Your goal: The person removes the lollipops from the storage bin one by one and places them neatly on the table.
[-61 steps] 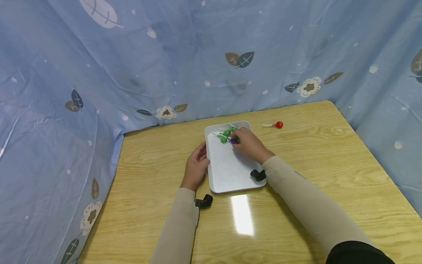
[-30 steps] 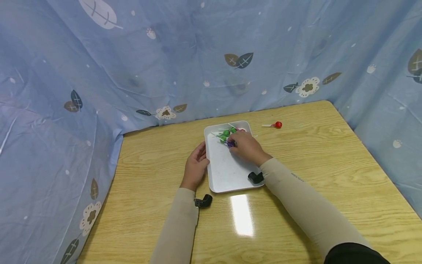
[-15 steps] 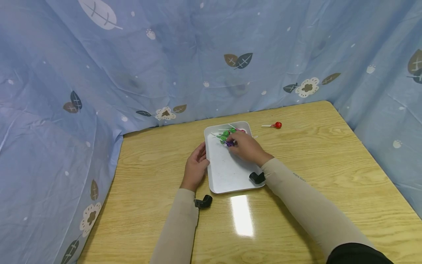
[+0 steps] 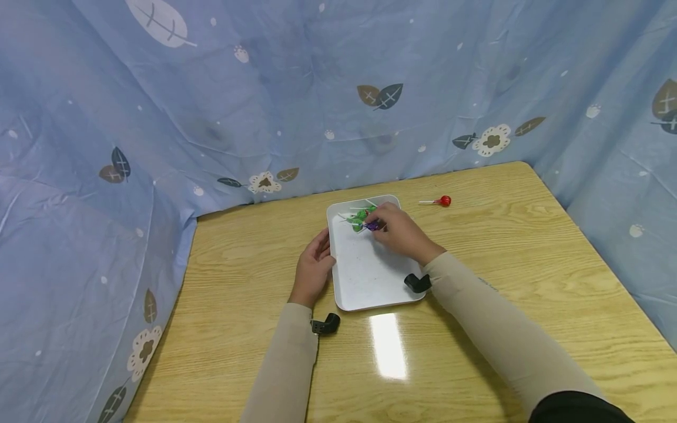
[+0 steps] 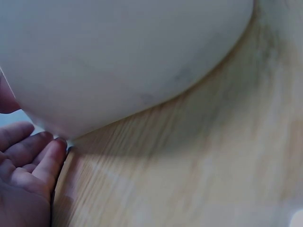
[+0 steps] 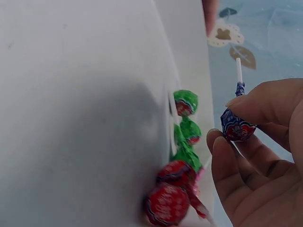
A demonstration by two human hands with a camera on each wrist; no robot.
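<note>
My right hand (image 4: 406,235) is over the far part of a white tray (image 4: 365,276), pinching a purple-wrapped lollipop (image 6: 238,126) by its candy end between thumb and fingers. Its white stick points away from the palm. Green lollipops (image 4: 358,220) lie beside that hand in the tray; in the right wrist view, red-wrapped lollipops (image 6: 168,204) lie there too. At the tray's left side, my left hand (image 4: 312,271) has its fingers loosely extended, with fingertips (image 5: 57,144) against the outer wall and the thumb by the rim. The right hand hides part of the lollipop pile in the head view.
One red lollipop (image 4: 445,201) lies on the wooden table (image 4: 248,252), to the right beyond the tray. A blue patterned curtain (image 4: 296,117) hangs along the back and sides of the table. Black wrist cameras (image 4: 329,324) are worn on both forearms.
My right hand, low over the pile with the purple lollipop, has shifted slightly up and right in the head view. The lollipop has turned in its fingers. My left hand stays put.
</note>
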